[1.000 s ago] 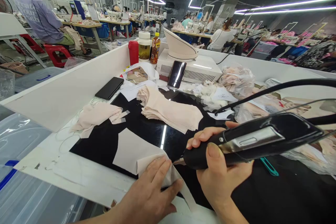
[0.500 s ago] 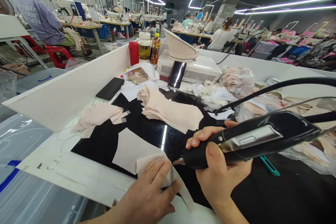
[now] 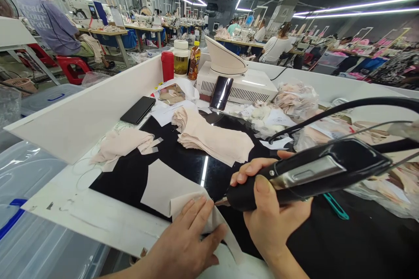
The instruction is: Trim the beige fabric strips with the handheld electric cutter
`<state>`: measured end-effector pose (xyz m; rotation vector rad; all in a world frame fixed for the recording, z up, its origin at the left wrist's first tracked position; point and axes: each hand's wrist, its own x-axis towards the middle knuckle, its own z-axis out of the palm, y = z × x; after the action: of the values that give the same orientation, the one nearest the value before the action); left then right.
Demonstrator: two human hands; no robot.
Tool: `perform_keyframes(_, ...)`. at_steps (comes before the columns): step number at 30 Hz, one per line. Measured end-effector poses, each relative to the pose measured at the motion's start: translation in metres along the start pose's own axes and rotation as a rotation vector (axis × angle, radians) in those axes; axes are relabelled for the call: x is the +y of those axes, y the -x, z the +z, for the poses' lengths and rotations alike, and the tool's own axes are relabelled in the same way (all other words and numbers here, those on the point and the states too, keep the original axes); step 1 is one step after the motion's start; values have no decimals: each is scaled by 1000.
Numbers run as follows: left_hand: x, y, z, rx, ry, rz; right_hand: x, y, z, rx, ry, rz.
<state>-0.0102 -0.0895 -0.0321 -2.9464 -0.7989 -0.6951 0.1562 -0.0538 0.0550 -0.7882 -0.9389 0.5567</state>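
Note:
My left hand (image 3: 193, 233) lies with its fingers flat on a pale fabric piece (image 3: 163, 185), near a folded-over part. A strip of that cloth trails beyond my thumb toward the table edge. In my right hand (image 3: 271, 209) is a black handheld tool (image 3: 310, 174) with a silver lever along its body and a narrow metal tip. Its tip points left and is at the fabric's edge, close to my left fingertips; whether it presses on the cloth I cannot tell. Behind lies a stack of pale pink fabric pieces (image 3: 214, 137), with a crumpled fabric bundle (image 3: 126, 141) to its left.
A black phone (image 3: 138, 110) lies at the left wall, and another phone (image 3: 221, 93) leans on a white machine (image 3: 237, 83). A thick black cable (image 3: 343, 109) arches over bagged fabric at right. Teal tweezers (image 3: 336, 206) lie beyond my right hand.
The handheld tool has shifted slightly left, with its rear end a little lower. My left hand and the fabric have stayed almost still.

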Motion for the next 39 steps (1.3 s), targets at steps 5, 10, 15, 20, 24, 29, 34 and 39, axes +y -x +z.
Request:
perform_keyframes(5, -4, 1, -8, -44, 60, -16, -3, -3, -1, -5, -10, -6)
perform_keyframes(10, -23, -4, -29, -57, 116, 16, -13, -10, -6, 38, -18, 4)
perform_keyframes(15, -51, -19, -48, -161, 53, 65, -24, -13, -11, 38, -37, 3)
perform_keyframes(20, -55, -29, -39, -190, -159, -60, -31, -7, -15, 33, -46, -1)
perform_keyframes(24, -40, -38, -31, -229, -254, -191, -33, 1, -16, 2, -55, 2)
perform_keyframes(29, -30, -44, -32, -274, -288, -235, -34, 7, -13, -31, -80, -1)
perform_keyframes(34, -30, -46, -36, -263, -299, -261, -29, 11, -11, -52, -97, -10)
perform_keyframes(39, -27, -44, -34, -229, -332, -270, -25, 15, -13, -70, -84, -6)
